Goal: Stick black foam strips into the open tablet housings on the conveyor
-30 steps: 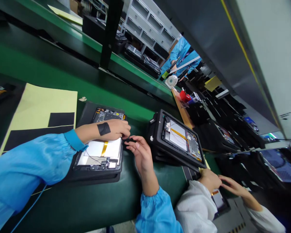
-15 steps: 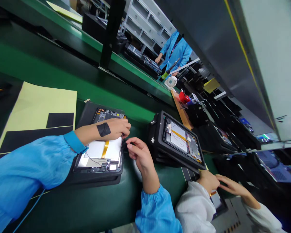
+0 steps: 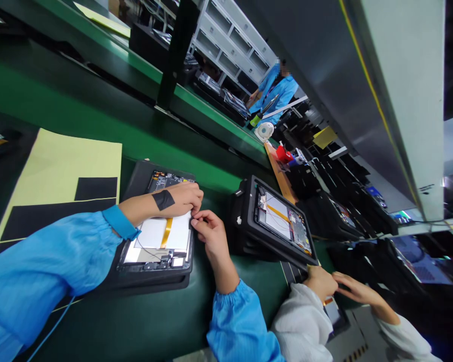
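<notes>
An opened tablet (image 3: 181, 234) lies in a black foam tray (image 3: 154, 284), its white battery, orange ribbon cable (image 3: 166, 232) and circuit board showing. My left hand (image 3: 179, 197) reaches across it, a black patch (image 3: 163, 200) stuck near the wrist. Its fingers are curled together at the tablet's right edge, and their tips are partly hidden. At that same edge, just below, my right hand (image 3: 212, 235) pinches with thumb and forefinger. Whatever sits between the fingertips of either hand is too small to make out.
Right of my hands, another opened tablet (image 3: 277, 216) sits on stacked black trays. Yellow sheets with black strips (image 3: 98, 188) lie to the left. A co-worker's hands (image 3: 320, 281) work at lower right; another person in blue (image 3: 277, 88) stands beyond the bench. A small white fan (image 3: 264, 130) stands behind.
My right hand has moved slightly up and left, its thumb and forefinger closing at the tablet's edge. My left hand stays nearly in place. The view has shifted a little.
</notes>
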`<state>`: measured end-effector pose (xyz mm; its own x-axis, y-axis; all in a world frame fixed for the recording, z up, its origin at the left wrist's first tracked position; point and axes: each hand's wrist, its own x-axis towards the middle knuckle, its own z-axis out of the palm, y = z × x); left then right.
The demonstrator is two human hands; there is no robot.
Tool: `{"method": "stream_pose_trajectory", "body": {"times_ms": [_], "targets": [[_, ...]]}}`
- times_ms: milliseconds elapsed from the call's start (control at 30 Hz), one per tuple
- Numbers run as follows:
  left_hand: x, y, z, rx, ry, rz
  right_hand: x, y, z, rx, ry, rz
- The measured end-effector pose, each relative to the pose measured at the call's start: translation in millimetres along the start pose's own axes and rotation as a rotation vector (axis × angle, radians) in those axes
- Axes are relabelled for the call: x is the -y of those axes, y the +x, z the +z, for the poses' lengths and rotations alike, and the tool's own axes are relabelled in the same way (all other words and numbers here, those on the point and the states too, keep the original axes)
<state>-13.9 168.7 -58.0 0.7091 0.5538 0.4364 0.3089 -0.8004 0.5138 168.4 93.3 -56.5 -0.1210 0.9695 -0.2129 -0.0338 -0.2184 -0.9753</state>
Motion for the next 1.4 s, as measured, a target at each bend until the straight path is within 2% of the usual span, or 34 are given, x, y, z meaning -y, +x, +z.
{"method": "stream_pose_trajectory", "body": {"times_ms": [233,367,467,567,700,833,1033,1133,1233,1333,1400], "targets": [[2,1,2.1,0.005,-0.013,-0.023,-10,-5,3,-0.015,-0.04,-0.07],[1,1,1.4,0.017,-0.011,-0.048,-18,-6,7,-0.09,-0.041,-0.154],[-1,1,-1.1,0.032,-0.011,-0.072,-23,-3,10,-0.153,-0.063,-0.138],[-4,1,-3.9,0.055,-0.009,-0.099,-27,1,12,-0.171,-0.104,-0.135],[-8,0,-5.7,0.104,0.014,-0.145,-28,-1,12,-0.204,-0.157,-0.209],[-10,-1,-4.5,0.145,0.056,-0.191,-24,-20,4,-0.197,-0.295,-0.359],[-12,0,2.6,0.141,0.134,-0.218,-15,-56,-4,-0.034,-0.836,-0.685],[-17,-5,3.0,0.11,0.175,-0.217,-13,-66,-5,-0.027,-0.881,-0.802],[-26,-19,1.3,0.035,0.229,-0.175,-18,-66,-7,-0.125,-0.753,-0.746],[-37,-39,3.3,-0.061,0.346,-0.082,-29,-56,-8,-0.193,-0.618,-0.533],[-43,-51,6.5,-0.041,0.422,-0.048,-35,-48,-6,-0.177,-0.569,-0.417]]}}
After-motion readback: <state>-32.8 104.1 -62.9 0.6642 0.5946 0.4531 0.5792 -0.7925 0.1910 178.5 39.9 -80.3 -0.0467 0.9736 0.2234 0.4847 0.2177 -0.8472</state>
